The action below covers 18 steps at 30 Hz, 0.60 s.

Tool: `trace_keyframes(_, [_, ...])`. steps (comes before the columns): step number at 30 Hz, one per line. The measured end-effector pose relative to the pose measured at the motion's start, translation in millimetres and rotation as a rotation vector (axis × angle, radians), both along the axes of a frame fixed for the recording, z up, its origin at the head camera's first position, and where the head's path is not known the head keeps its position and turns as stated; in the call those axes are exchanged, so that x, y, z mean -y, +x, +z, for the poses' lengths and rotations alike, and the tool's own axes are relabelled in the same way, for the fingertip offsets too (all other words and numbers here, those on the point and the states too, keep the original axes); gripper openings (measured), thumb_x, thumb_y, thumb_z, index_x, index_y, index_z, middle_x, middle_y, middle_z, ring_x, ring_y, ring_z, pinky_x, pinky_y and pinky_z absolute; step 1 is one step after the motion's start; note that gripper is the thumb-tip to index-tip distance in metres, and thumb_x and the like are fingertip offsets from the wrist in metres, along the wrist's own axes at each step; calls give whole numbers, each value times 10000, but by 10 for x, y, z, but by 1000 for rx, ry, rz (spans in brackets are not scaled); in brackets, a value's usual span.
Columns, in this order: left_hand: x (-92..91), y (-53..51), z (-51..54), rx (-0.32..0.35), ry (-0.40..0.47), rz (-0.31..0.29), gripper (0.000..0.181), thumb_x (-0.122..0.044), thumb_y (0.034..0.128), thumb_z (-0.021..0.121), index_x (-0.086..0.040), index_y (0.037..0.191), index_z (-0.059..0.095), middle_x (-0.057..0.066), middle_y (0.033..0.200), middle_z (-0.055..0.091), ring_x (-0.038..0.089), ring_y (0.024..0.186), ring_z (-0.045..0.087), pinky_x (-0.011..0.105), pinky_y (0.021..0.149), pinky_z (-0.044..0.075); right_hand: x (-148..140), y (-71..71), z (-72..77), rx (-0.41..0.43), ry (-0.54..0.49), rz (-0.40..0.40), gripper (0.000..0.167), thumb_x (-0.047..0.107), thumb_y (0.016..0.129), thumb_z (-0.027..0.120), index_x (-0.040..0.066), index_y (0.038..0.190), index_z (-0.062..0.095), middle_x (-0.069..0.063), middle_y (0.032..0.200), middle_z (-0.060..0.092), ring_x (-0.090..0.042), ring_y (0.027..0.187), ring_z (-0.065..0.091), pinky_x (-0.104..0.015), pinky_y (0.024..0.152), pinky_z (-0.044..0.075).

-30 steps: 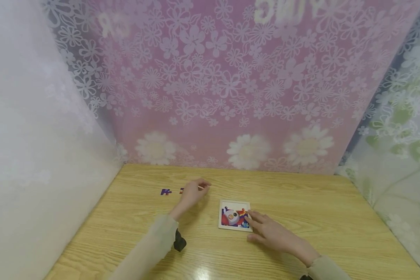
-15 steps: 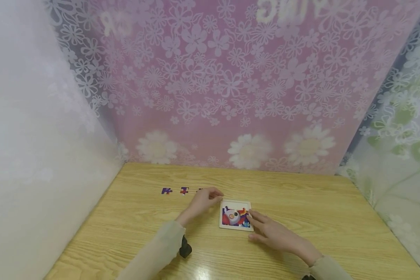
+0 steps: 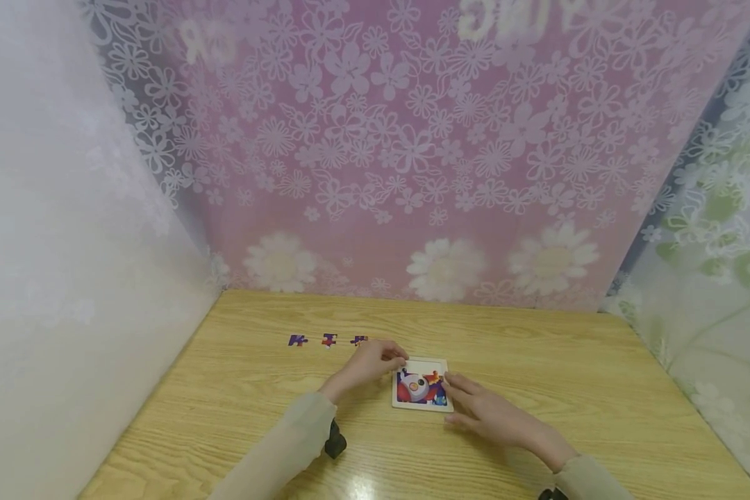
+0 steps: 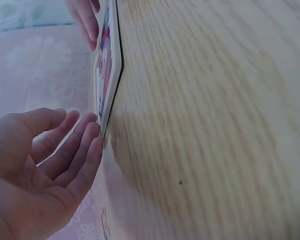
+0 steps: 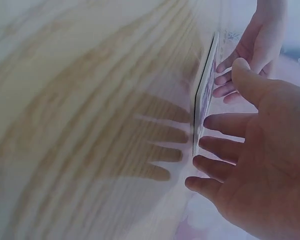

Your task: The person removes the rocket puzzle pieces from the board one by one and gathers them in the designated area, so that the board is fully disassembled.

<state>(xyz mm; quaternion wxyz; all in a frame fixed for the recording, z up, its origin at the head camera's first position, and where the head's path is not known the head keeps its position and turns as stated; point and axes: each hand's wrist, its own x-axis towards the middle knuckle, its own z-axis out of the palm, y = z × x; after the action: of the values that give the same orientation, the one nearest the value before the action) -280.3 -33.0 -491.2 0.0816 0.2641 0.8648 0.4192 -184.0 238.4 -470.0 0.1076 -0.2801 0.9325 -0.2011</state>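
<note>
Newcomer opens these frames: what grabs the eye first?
The pink flowered backdrop, wide across the head view behind the table. Next, the small puzzle frame between the left hand and right hand, its far side partly bare. Then three loose pieces in a row, farther left.

Pink floral backdrop (image 3: 375, 153), wood-grain table (image 3: 537, 368), whitish wall (image 3: 69, 243) at left, leaf-patterned wall (image 3: 719, 271) at right, glare (image 3: 360, 487) on the table

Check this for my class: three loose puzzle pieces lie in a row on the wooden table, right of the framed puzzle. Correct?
No: the side is wrong. In the head view, the three loose puzzle pieces lie in a row on the wooden table, left of the framed puzzle.
</note>
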Motion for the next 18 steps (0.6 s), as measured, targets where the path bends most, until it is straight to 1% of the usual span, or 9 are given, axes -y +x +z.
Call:
trace_keyframes(3, [-2,-7,-6,-6,-12,-3,167,-216,1008,655,-125,1115,746,-32,992,737,70,880,665,256,801,550,18,-6,2,-13,-11,12,712,456,1028,558,-39,1517,409,-246,1606,312,-484,1462,289,-643,1109,320])
trace_keyframes(6, [-6,-5,-6,-2,-20,4,161,-213,1010,651,-135,1113,747,-29,1002,739,77,889,667,268,802,552,67,-11,-14,-29,-4,38,699,459,1030,548,-8,1530,408,-229,1604,329,-489,1459,290,-644,1098,338])
trace_keyframes(10, [-12,5,9,12,-30,19,156,-218,1015,643,-153,1105,753,-29,1020,744,96,918,677,287,823,554,159,5,-54,-111,25,113,646,438,1035,545,16,1515,449,-208,1584,381,-492,1432,339,-637,1076,374])
trace_keyframes(13, [-16,13,17,13,-39,23,157,-223,1017,641,-157,1103,755,-31,1022,744,104,928,680,294,829,554,224,25,-85,-157,37,156,619,431,1040,540,26,1503,472,-192,1581,392,-485,1420,365,-631,1081,373])
trace_keyframes(18, [-14,25,20,0,-55,21,153,-220,1017,643,-161,1100,757,-37,1021,743,97,932,679,285,835,550,304,53,-88,-131,26,156,624,461,1044,514,54,1514,466,-170,1612,345,-478,1451,316,-631,1117,325])
